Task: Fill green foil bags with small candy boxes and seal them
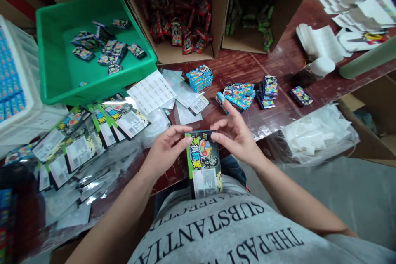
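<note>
A printed candy bag (198,165), green and black with a white barcode label, hangs upright in front of my shirt. My left hand (168,148) is closed on its upper left corner, thumb in front and fingers behind. My right hand (236,138) pinches the upper right corner, its index finger raised. Whether anything is inside the bag cannot be made out. Just beyond my hands lie a neat stack of small blue candy boxes (199,77), a looser pile of blue boxes (239,94) and a pile of dark boxes (267,90).
A green bin (136,75) holds several dark boxes. Behind stand cardboard cartons (185,54) with red and green packets. Similar bags (80,152) and a label sheet (151,92) lie left. Rightward are a lone dark box (300,96), a white-capped bottle (321,67) and scissors (369,38).
</note>
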Demonstrator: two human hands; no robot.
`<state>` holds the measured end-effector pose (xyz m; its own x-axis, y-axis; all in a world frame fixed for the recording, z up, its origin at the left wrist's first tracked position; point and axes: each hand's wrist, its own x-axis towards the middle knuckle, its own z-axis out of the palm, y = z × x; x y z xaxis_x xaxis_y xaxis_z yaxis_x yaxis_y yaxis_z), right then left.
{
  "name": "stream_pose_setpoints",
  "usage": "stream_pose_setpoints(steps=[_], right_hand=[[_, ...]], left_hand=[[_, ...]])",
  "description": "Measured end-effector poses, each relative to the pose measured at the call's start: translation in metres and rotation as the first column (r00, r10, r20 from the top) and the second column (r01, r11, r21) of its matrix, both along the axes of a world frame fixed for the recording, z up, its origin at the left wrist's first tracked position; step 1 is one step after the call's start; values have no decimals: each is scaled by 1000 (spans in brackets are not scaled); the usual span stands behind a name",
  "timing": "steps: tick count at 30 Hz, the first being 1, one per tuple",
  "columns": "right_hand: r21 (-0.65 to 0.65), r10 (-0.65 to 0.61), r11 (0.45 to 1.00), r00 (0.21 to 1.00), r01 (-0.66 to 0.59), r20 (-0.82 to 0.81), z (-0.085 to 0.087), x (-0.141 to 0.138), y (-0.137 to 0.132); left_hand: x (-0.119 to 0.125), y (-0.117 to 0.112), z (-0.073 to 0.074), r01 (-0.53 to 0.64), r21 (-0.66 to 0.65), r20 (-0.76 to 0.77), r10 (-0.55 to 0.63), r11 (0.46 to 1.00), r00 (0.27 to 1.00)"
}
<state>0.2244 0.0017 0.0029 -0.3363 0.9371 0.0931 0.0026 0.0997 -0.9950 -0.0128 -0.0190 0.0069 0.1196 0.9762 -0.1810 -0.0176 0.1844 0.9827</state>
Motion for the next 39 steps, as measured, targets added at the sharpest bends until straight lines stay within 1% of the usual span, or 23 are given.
stream_pose_setpoints(steps=[2,4,7,10,12,14,16,18,20,22,23,24,26,27,28,30,33,35,37,38,39], right_hand=[[-47,-13,999,1000,12,-28,5,-3,2],[-89,-39,995,998,35,-42,9,-6,4],[-163,-89,983,994,78,-59,16,-11,10],[-243,-116,966,990,94,-80,23,-14,13],[-249,-109,965,991,86,-81,25,-13,12],[-221,-79,973,994,61,-75,26,-9,8],[-185,-29,983,998,18,-60,27,-1,4],[-153,44,987,998,-49,-36,30,10,3],[-95,98,991,995,-96,9,39,20,8],[0,132,991,986,-133,103,51,26,18],[50,163,984,973,-173,166,58,27,24],[86,214,967,948,-240,236,64,26,31],[112,341,907,862,-407,374,72,19,41],[116,377,877,818,-466,435,74,15,45],[126,383,857,782,-499,491,73,11,48],[150,336,851,740,-504,582,68,3,50],[231,180,884,752,-407,634,58,-4,44],[311,103,872,764,-377,637,54,-5,39],[364,98,830,753,-422,650,52,-5,33],[358,127,813,741,-459,660,51,-4,30],[332,166,808,728,-487,665,49,-4,29]], left_hand=[[-1,3,8,38,22,-61,-37,999,997],[1,9,18,49,34,-102,-45,998,994],[5,18,32,45,-16,-152,-47,999,987],[5,24,38,26,-27,-193,-31,999,981],[0,24,36,64,-30,-188,-68,998,980],[-6,22,33,125,-9,-173,-125,992,977],[-10,17,29,182,45,-145,-174,982,974],[-12,13,26,196,112,-107,-184,974,977],[-10,10,25,190,158,-92,-177,969,980],[-7,9,25,189,181,-111,-171,965,979],[-5,9,25,196,185,-128,-175,963,976],[-4,9,26,202,187,-144,-177,961,974],[-1,9,28,211,183,-181,-178,960,967],[0,9,29,216,176,-200,-180,960,963],[1,8,30,218,168,-216,-180,961,960],[2,7,31,217,153,-230,-179,964,957],[0,5,29,194,135,-208,-163,972,964],[-2,3,28,164,118,-180,-142,979,973],[-4,-2,27,126,108,-138,-111,986,984],[-5,-5,25,108,105,-102,-98,989,990],[-7,-9,23,94,99,-50,-89,991,995]])
